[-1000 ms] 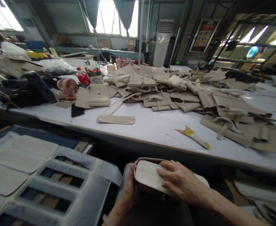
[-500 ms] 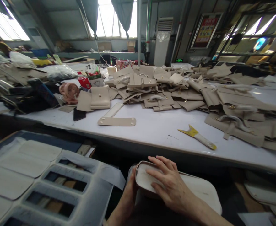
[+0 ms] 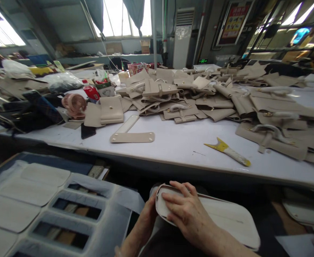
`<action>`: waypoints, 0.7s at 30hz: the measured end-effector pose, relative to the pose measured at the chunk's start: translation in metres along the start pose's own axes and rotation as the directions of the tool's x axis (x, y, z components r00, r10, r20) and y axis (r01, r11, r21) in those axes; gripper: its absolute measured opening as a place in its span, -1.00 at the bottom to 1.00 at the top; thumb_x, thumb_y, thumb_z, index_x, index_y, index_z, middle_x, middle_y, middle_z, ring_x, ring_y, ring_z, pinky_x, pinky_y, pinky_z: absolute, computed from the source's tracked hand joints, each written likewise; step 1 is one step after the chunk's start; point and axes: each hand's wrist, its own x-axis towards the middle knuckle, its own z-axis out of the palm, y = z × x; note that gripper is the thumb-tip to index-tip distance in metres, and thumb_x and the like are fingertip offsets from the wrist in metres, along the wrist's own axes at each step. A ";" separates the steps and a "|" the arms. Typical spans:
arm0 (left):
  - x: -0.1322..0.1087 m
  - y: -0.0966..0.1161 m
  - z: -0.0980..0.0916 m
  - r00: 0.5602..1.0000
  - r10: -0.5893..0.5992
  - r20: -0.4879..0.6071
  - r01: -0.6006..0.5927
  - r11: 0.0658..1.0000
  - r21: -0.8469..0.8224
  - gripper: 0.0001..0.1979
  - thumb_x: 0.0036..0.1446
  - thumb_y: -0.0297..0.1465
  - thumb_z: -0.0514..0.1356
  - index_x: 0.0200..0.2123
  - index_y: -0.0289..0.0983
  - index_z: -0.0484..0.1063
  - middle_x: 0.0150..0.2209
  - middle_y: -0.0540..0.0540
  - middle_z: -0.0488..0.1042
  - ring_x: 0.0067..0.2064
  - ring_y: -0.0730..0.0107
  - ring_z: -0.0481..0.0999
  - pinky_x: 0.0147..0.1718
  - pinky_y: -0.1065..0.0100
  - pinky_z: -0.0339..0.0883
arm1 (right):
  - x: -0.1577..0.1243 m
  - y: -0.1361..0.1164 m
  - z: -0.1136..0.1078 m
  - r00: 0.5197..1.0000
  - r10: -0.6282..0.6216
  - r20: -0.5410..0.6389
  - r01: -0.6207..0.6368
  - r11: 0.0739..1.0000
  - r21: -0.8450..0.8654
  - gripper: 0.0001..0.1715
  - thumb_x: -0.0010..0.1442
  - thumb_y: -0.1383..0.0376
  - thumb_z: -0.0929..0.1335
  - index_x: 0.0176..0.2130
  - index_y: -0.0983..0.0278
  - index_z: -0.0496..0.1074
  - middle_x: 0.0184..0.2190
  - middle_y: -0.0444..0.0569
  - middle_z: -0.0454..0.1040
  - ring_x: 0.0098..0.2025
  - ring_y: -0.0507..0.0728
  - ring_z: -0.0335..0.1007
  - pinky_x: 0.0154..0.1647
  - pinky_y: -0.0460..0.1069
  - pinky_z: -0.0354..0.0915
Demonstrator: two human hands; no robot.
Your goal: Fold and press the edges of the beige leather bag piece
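Note:
A long pale panel [image 3: 226, 217] with rounded corners and a thin raised beige edge lies tilted in front of me, below the table. My left hand [image 3: 146, 214] is closed around its left end, with the fingertips hidden behind the rim. My right hand [image 3: 185, 210] lies palm down on the panel's left part. Its fingers are stretched and slightly apart, and the upper ones reach the rim. The panel's right end sticks out past my right wrist.
A tray [image 3: 100, 214] with cut-out openings and several pale pieces stands at lower left. On the white table [image 3: 173, 142] lie a yellow-tipped tool [image 3: 228, 151], a beige strap [image 3: 132, 137], a phone [image 3: 88, 131], a pink fan [image 3: 75, 105] and a heap of beige bag parts [image 3: 183, 92].
My right hand's fingers have shifted slightly left over the panel and lie closer together. The panel's right end has moved a little right and down. My left hand keeps its grip.

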 end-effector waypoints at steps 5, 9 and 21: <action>-0.002 0.009 0.008 0.998 -0.064 0.008 0.064 0.998 0.006 -0.43 0.19 -0.05 0.22 0.15 -0.29 0.43 0.20 -0.24 0.41 0.35 -0.12 0.15 0.33 -0.08 -0.02 | 0.005 -0.001 0.004 1.000 0.021 -0.015 -0.020 0.999 0.038 -0.89 0.29 0.28 0.35 -0.23 0.11 0.52 0.09 -0.28 0.50 0.36 0.25 0.05 0.29 0.28 -0.10; -0.009 0.021 0.011 0.991 -0.131 0.029 0.130 0.991 0.027 -0.40 0.20 -0.03 0.20 0.17 -0.30 0.41 0.12 -0.28 0.48 0.24 -0.18 0.32 0.27 -0.12 0.08 | 0.009 -0.003 0.011 0.999 0.020 -0.025 -0.018 0.997 0.075 -0.91 0.27 0.29 0.37 -0.26 0.12 0.52 0.07 -0.28 0.52 0.37 0.25 0.06 0.30 0.30 -0.14; -0.007 0.049 0.035 0.985 -0.153 0.084 0.109 0.916 0.386 -0.54 0.32 -0.15 0.07 0.20 -0.20 0.37 0.21 -0.14 0.39 0.26 -0.04 0.30 0.21 0.06 0.18 | 0.005 0.001 0.005 0.995 0.098 -0.001 -0.098 0.993 0.070 -0.85 0.27 0.31 0.36 -0.21 0.08 0.54 0.15 -0.26 0.47 0.40 0.30 0.01 0.31 0.38 -0.14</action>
